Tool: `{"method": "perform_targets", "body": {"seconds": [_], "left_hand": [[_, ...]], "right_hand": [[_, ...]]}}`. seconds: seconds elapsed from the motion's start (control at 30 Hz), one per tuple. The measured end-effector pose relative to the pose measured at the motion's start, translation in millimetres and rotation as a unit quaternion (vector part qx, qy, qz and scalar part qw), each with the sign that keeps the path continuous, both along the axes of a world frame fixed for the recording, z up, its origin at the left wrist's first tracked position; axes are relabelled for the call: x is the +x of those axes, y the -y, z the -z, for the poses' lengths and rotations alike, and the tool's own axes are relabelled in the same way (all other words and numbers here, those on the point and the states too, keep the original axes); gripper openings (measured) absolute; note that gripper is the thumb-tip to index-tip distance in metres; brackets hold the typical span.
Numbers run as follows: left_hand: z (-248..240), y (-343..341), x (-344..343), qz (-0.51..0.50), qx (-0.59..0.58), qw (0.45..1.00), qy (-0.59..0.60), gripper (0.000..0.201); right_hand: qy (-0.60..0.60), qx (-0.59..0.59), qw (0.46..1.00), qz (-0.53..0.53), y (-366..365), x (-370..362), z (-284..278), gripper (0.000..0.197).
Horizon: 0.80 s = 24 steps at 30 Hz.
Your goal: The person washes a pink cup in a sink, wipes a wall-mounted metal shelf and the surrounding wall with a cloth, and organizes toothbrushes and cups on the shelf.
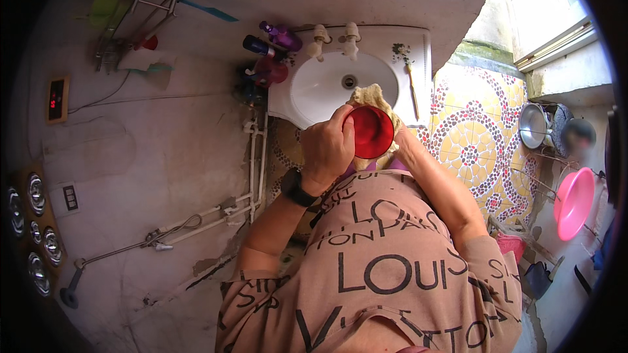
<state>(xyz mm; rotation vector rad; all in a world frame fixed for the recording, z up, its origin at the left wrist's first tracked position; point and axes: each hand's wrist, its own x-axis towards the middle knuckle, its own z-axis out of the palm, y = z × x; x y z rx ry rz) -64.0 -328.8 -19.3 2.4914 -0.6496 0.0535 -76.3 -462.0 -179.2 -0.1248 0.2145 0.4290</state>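
Observation:
In front of me, near the front edge of the white sink, my left hand grips a red cup by its left side. The cup's open mouth faces up toward me, and its inside is red and shiny. A pale yellow cloth bunches around the cup's far and right sides. My right hand is against the cloth on the right; its fingers are hidden behind the cup and the cloth. A black watch sits on my left wrist.
Two taps rise at the sink's back. Purple and dark bottles crowd its left corner, beside a reddish container. A thin stick-like brush lies on the right rim. Metal pans and a pink basin hang at right.

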Motion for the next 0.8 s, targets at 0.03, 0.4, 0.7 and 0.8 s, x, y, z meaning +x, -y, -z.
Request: {"method": "perform_targets", "body": {"seconds": [0.03,0.4,0.7,0.8], "left_hand": [[0.2,-0.2,-0.3,-0.001,0.000,1.000,-0.001,0.020],[11.4,4.2,32.2,-0.087,0.160,0.983,0.020,0.019],[25.8,-31.9,47.7,-0.157,0.215,0.964,0.006,0.028],[30.5,-41.2,49.8,-0.170,0.206,0.963,-0.048,0.033]], "right_hand": [[-0.009,0.010,1.000,-0.002,1.7,-0.9,-0.5,0.034],[-0.055,-0.408,0.910,-0.048,34.7,-9.3,-7.1,0.025],[-0.075,-0.504,0.860,0.030,99.8,35.8,15.4,0.044],[0.017,-0.571,0.811,0.125,147.8,72.6,68.1,0.041]]}}
